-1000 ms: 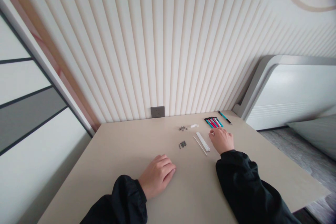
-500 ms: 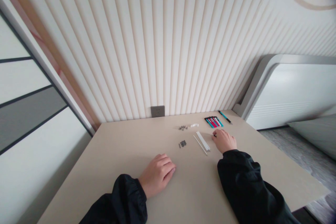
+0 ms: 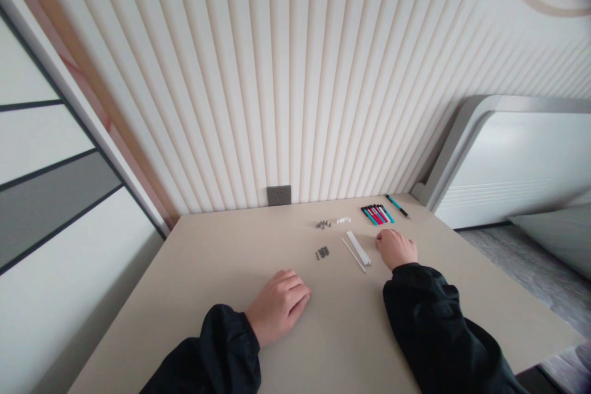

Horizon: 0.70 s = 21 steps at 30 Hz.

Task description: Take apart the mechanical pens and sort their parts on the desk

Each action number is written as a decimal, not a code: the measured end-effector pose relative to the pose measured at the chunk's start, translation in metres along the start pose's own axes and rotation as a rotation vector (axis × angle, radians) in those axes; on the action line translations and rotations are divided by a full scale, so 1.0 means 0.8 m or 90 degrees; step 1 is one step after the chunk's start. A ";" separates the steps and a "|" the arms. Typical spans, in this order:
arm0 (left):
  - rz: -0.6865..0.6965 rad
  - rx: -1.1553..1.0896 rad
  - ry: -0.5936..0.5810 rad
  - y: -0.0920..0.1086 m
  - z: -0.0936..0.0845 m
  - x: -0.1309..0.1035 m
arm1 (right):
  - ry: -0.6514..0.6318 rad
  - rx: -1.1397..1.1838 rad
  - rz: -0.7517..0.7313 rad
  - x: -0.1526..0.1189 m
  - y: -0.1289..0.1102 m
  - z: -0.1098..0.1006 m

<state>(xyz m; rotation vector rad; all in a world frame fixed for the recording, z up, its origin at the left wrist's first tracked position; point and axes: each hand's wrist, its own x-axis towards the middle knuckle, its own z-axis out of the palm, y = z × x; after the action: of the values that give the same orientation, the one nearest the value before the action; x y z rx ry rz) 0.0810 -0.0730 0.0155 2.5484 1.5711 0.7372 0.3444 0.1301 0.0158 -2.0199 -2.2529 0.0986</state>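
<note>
My left hand rests on the table, its fingers together and loosely curled, with nothing seen in them. Farther right, my right hand lies with the fingers closed; what they may hold is hidden. Just left of it is a bundle of thin white sticks, and one single white stick lies apart beside the bundle. Between my hands sits a cluster of small dark grey pieces. Behind it are small grey pointed pieces and a row of small white pieces.
Several black-capped pens in teal, red and white lie side by side beyond my right hand. One teal and black pen lies apart near the back edge. A dark socket is on the ribbed wall; a bed headboard stands at the right.
The view has shifted slightly. A dark bit seen at my right fingertips before is now hidden from sight. My left hand and the small pieces stay where they were.
</note>
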 end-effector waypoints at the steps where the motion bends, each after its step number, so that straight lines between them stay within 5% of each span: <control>1: -0.001 0.002 -0.003 0.000 0.000 0.000 | 0.014 0.007 -0.001 0.000 -0.002 -0.002; 3: -0.004 0.002 -0.002 -0.001 0.001 0.000 | 0.054 0.081 -0.016 -0.003 -0.011 -0.008; 6: -0.010 0.000 0.013 -0.001 0.000 0.001 | 0.064 0.401 -0.104 -0.016 -0.038 -0.015; 11: -0.080 0.003 0.094 -0.001 -0.007 0.004 | -0.143 0.884 -0.216 -0.059 -0.093 -0.013; 21: -0.164 -0.035 0.157 -0.008 -0.005 -0.001 | -0.351 1.014 -0.267 -0.114 -0.139 0.009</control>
<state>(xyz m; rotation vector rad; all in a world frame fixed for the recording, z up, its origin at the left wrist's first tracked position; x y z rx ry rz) 0.0736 -0.0713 0.0173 2.2262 1.8737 1.0754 0.2432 0.0277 0.0190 -0.6425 -1.5545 1.8108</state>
